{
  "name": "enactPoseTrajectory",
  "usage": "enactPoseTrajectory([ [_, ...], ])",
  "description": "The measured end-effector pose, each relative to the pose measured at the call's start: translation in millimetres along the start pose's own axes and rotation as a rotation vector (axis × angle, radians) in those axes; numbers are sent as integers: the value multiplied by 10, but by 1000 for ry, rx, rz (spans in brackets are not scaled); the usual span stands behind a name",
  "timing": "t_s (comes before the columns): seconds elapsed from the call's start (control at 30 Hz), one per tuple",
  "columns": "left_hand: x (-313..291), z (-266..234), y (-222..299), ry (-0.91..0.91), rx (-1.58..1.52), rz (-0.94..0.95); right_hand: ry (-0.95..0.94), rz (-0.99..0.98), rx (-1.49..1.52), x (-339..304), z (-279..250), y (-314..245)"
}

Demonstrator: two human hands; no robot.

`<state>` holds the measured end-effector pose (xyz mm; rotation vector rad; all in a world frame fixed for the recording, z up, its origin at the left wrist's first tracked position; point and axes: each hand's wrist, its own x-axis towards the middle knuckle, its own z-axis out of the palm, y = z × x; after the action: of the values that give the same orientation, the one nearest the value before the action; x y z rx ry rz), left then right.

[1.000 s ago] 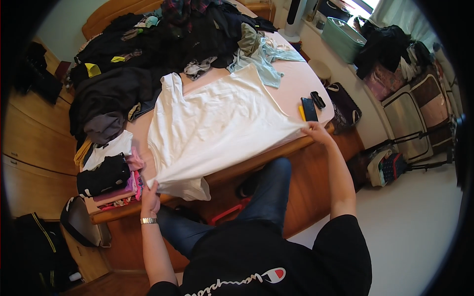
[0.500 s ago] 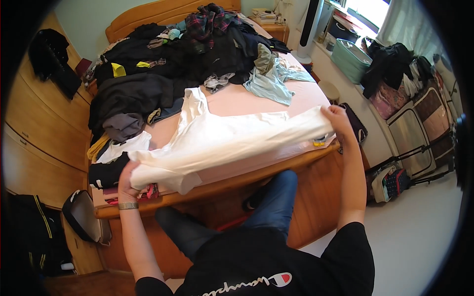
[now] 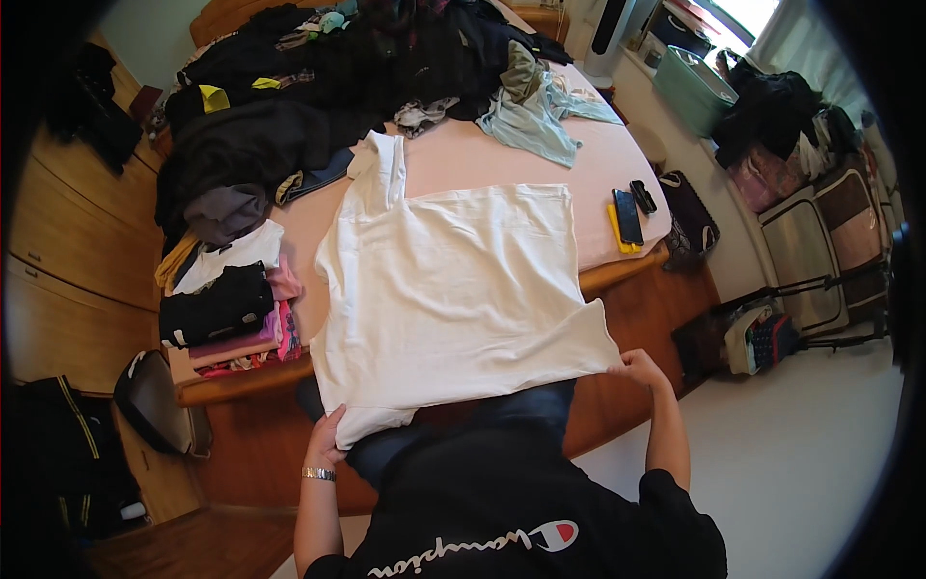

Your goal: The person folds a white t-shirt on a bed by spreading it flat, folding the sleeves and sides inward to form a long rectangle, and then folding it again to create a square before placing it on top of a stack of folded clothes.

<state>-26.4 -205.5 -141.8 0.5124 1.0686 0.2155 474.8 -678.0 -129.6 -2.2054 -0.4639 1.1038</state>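
A white T-shirt (image 3: 453, 289) lies spread over the near edge of the bed, its near side hanging toward my lap. My left hand (image 3: 327, 436) grips it at the near left, by a sleeve. At the near right, my right hand (image 3: 639, 371) pinches the hem corner and pulls it out taut. One sleeve of the shirt reaches up toward the far left, partly folded over. Left of the shirt stands a stack of folded clothes (image 3: 227, 307), with a black piece and a white one on top.
A big heap of dark clothes (image 3: 260, 140) covers the far part of the bed. Beside it lies a light blue garment (image 3: 540, 125). A phone (image 3: 627, 217) rests on a yellow item at the bed's right corner. A teal storage box (image 3: 693, 92) stands by the window.
Both hands have come down and nearer to me, still holding the shirt. The shirt has gone from a raised, folded-over band to lying flat, and the phone is now uncovered.
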Motion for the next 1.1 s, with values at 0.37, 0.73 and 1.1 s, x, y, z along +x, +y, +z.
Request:
enactPoseTrajectory([
  [0.37,-227,253,327,53,14,287,367,-252,898,-57,35,-254],
  [0.73,-179,92,222,17,-4,111,194,1,979,-122,260,-79],
  [1.1,-65,54,62,39,40,88,319,42,663,63,628,171],
])
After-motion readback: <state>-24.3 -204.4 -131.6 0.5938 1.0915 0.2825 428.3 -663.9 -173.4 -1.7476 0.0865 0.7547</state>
